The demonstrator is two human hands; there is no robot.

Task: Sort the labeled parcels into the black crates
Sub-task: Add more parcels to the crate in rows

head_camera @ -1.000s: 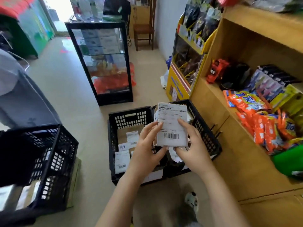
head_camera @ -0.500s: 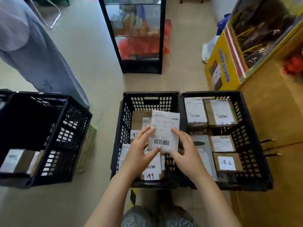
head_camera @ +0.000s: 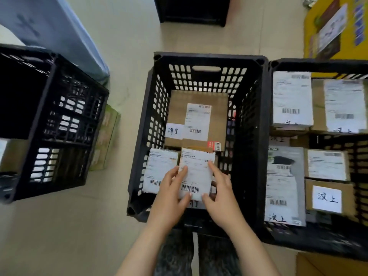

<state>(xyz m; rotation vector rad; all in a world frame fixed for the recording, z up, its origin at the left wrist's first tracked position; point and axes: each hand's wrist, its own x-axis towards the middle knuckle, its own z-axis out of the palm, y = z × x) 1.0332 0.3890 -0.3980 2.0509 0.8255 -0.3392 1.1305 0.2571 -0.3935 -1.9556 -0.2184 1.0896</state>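
Observation:
Both hands hold a small white-labeled parcel [head_camera: 196, 174] low inside the middle black crate [head_camera: 207, 60]. My left hand [head_camera: 171, 192] grips its left edge and bottom, my right hand [head_camera: 219, 190] pinches its right edge and bottom corner. Under and behind it lie a brown box with a shipping label [head_camera: 197, 116] and another white-labeled parcel [head_camera: 159, 168] to the left. The right black crate [head_camera: 318, 65] holds several labeled parcels, one with a handwritten tag [head_camera: 326, 198].
A third black crate [head_camera: 53, 108] stands to the left on green-printed cartons [head_camera: 107, 136]. Another person's blue trouser leg [head_camera: 59, 32] is behind it. A black cabinet base [head_camera: 191, 10] is ahead, a yellow display stand [head_camera: 336, 26] at the upper right, a cardboard box [head_camera: 330, 263] at bottom right.
My view tilted down and moved closer to the crates. Both hands lowered the parcel from above the crates down into the middle crate, onto the parcels there.

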